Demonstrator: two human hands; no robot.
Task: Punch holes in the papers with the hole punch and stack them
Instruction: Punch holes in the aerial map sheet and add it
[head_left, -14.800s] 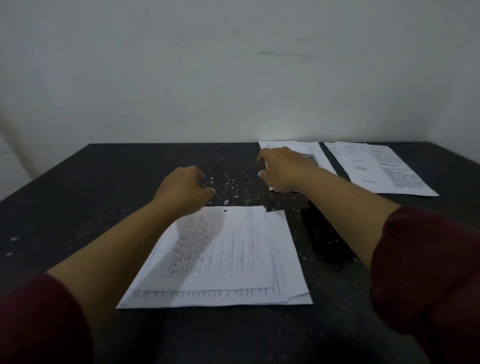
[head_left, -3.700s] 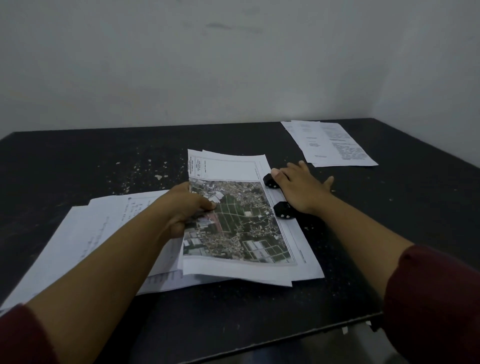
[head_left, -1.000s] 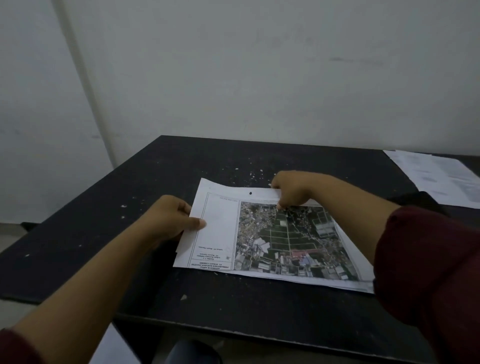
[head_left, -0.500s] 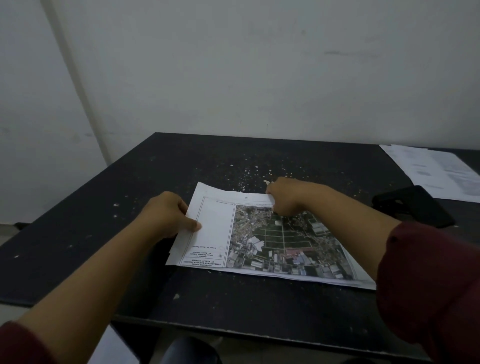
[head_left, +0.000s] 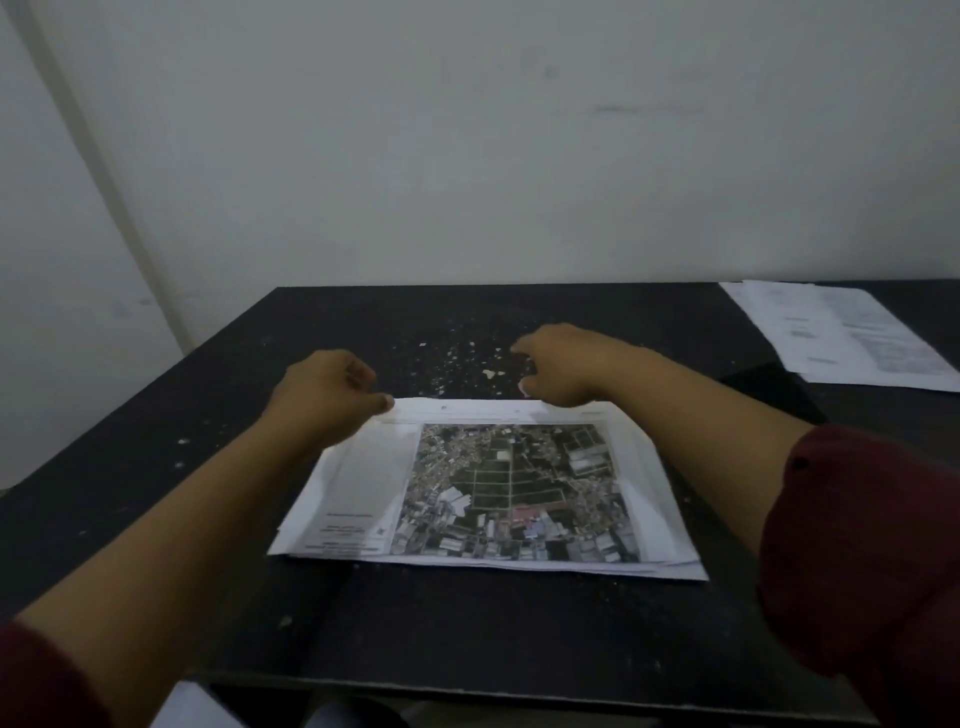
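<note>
From the head view, the flat white paper stack with the map picture on top (head_left: 498, 493) now lies squarer on the dark speckled bench (head_left: 156, 467) than half a second ago. The left hand (head_left: 324, 392) pinches its far left corner. The right hand (head_left: 558, 366), fingers curled, touches the far edge; its grip I cannot tell. The black hole punch (head_left: 769, 387) sits just behind the right arm. More white papers (head_left: 836, 335) lie far right.
</note>
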